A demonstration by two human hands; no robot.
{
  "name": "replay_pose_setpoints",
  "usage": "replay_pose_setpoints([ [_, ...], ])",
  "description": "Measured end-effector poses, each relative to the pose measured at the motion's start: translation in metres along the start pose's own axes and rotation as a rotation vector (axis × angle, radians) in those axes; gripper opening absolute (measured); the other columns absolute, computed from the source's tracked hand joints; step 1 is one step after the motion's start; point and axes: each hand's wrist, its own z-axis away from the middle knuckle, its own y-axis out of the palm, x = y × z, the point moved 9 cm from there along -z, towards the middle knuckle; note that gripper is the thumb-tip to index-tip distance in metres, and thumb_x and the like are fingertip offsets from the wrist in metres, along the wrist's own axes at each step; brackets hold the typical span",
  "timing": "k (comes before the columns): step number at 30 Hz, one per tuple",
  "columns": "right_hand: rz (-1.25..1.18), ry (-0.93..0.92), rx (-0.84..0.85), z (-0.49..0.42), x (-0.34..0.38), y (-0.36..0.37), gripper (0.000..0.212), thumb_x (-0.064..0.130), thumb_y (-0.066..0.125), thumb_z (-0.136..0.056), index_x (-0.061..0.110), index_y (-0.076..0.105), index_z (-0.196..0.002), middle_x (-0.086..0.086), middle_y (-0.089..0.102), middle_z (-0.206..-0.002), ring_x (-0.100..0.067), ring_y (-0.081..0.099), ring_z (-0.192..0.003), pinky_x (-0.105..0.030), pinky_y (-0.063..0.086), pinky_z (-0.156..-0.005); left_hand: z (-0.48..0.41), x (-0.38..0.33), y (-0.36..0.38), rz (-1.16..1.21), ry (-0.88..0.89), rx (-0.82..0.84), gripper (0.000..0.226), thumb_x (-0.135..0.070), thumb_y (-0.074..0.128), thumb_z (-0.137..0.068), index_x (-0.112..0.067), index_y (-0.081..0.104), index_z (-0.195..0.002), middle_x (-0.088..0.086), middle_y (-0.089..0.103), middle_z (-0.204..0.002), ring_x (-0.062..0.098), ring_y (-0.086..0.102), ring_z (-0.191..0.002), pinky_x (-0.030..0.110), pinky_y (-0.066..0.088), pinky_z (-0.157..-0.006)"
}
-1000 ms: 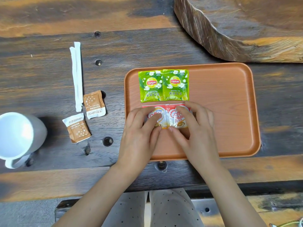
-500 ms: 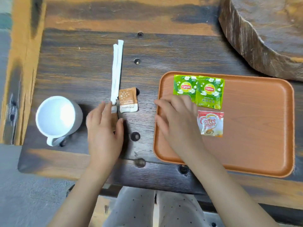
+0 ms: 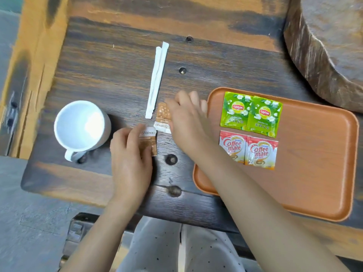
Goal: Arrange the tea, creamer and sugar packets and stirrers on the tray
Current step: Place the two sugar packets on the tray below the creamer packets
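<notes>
The orange tray (image 3: 314, 183) lies on the right of the table. Two green tea packets (image 3: 250, 114) sit side by side at its far left. Right below them lie two red-and-white creamer packets (image 3: 248, 151). On the table, left of the tray, are two brown sugar packets. My left hand (image 3: 129, 160) grips the near sugar packet (image 3: 150, 142). My right hand (image 3: 188, 122), blurred, has its fingers curled over the right edge of the far sugar packet (image 3: 162, 118). Two white wrapped stirrers (image 3: 157, 79) lie together just beyond the packets.
A white mug (image 3: 82, 126) stands left of my left hand, handle toward me. A thick raw wood slab (image 3: 330, 46) fills the far right corner behind the tray. The table's left edge (image 3: 25, 99) and near edge are close by.
Both hands left the creamer packets on the tray and moved left to the sugar packets. The near sugar packet has turned under my left hand. The view shifted left.
</notes>
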Motion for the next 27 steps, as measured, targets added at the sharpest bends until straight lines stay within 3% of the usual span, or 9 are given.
replay_pose_setpoints([
  [5, -0.196, 0.093, -0.024, 0.012, 0.004, -0.013, 0.018, 0.006, 0.053, -0.084, 0.009, 0.055, -0.101, -0.01, 0.054, -0.107, -0.031, 0.05, -0.101, -0.038, 0.035, -0.08, 0.005, -0.002, -0.008, 0.224, -0.082, -0.041, 0.049, 0.004, 0.058, -0.08, -0.015, 0.051, -0.124, -0.006, 0.042, -0.105, 0.006, 0.048, -0.088, 0.023, 0.046, -0.084],
  [7, -0.368, 0.155, -0.074, 0.026, -0.003, -0.026, 0.014, 0.009, 0.054, -0.084, 0.009, 0.056, -0.097, -0.009, 0.058, -0.102, -0.029, 0.054, -0.095, -0.035, 0.036, -0.074, 0.007, -0.004, -0.008, 0.331, -0.145, -0.008, 0.054, 0.001, 0.061, -0.08, -0.02, 0.044, -0.128, -0.018, 0.05, -0.093, -0.007, 0.054, -0.081, 0.007, 0.046, -0.074],
  [9, -0.531, 0.245, -0.14, 0.047, -0.02, -0.041, 0.009, 0.01, 0.059, -0.081, 0.013, 0.056, -0.089, -0.006, 0.061, -0.091, -0.026, 0.056, -0.087, -0.033, 0.037, -0.072, 0.01, -0.011, -0.005, 0.424, -0.155, 0.058, 0.049, -0.003, 0.065, -0.079, -0.03, 0.047, -0.116, -0.025, 0.06, -0.082, -0.014, 0.056, -0.077, 0.0, 0.042, -0.07],
  [11, -0.744, 0.398, -0.184, 0.077, -0.051, -0.047, 0.018, 0.01, 0.064, -0.077, 0.022, 0.052, -0.084, -0.001, 0.062, -0.083, -0.021, 0.058, -0.08, -0.03, 0.042, -0.072, 0.017, -0.024, 0.004, 0.503, -0.157, 0.164, 0.039, -0.01, 0.069, -0.077, -0.041, 0.055, -0.094, -0.029, 0.066, -0.08, -0.011, 0.06, -0.077, 0.005, 0.045, -0.074],
  [14, -1.021, 0.612, -0.294, 0.131, -0.101, -0.053, 0.025, 0.015, 0.068, -0.072, 0.034, 0.057, -0.084, 0.004, 0.067, -0.086, -0.015, 0.061, -0.078, -0.043, 0.05, -0.077, 0.034, -0.053, 0.025, 0.556, -0.117, 0.353, 0.024, -0.023, 0.063, -0.073, -0.046, 0.062, -0.082, -0.025, 0.069, -0.084, -0.004, 0.063, -0.079, 0.011, 0.047, -0.075],
  [17, -1.101, 0.732, -0.362, 0.179, -0.139, -0.062, 0.037, 0.004, 0.07, -0.075, 0.039, 0.061, -0.086, 0.009, 0.071, -0.088, -0.007, 0.061, -0.076, -0.039, 0.049, -0.077, 0.051, -0.085, 0.046, 0.475, 0.029, 0.492, 0.025, -0.022, 0.061, -0.077, -0.045, 0.063, -0.087, -0.024, 0.068, -0.087, -0.009, 0.059, -0.089, 0.004, 0.042, -0.079],
  [21, -1.092, 0.837, -0.371, 0.222, -0.161, -0.062, 0.046, -0.003, 0.065, -0.078, 0.042, 0.062, -0.085, 0.013, 0.072, -0.083, -0.002, 0.063, -0.077, -0.038, 0.048, -0.087, 0.065, -0.108, 0.069, 0.405, 0.14, 0.567, 0.025, -0.004, 0.064, -0.08, -0.022, 0.07, -0.098, -0.028, 0.059, -0.097, -0.022, 0.051, -0.092, -0.005, 0.033, -0.079],
  [24, -1.109, 0.861, -0.355, 0.235, -0.162, -0.054, 0.036, -0.003, 0.065, -0.079, 0.031, 0.059, -0.091, 0.007, 0.072, -0.086, -0.004, 0.064, -0.08, -0.026, 0.051, -0.083, 0.071, -0.119, 0.079, 0.357, 0.197, 0.579, 0.026, -0.002, 0.064, -0.08, -0.017, 0.068, -0.1, -0.017, 0.061, -0.1, -0.024, 0.049, -0.091, -0.007, 0.03, -0.079],
  [27, -1.141, 0.853, -0.381, 0.236, -0.161, -0.049, 0.036, -0.003, 0.064, -0.08, 0.03, 0.057, -0.091, 0.011, 0.072, -0.086, -0.002, 0.065, -0.08, -0.014, 0.051, -0.077, 0.074, -0.125, 0.082, 0.218, 0.277, 0.544, 0.03, -0.006, 0.064, -0.08, -0.018, 0.064, -0.108, -0.006, 0.06, -0.104, -0.008, 0.049, -0.093, -0.005, 0.029, -0.083],
])
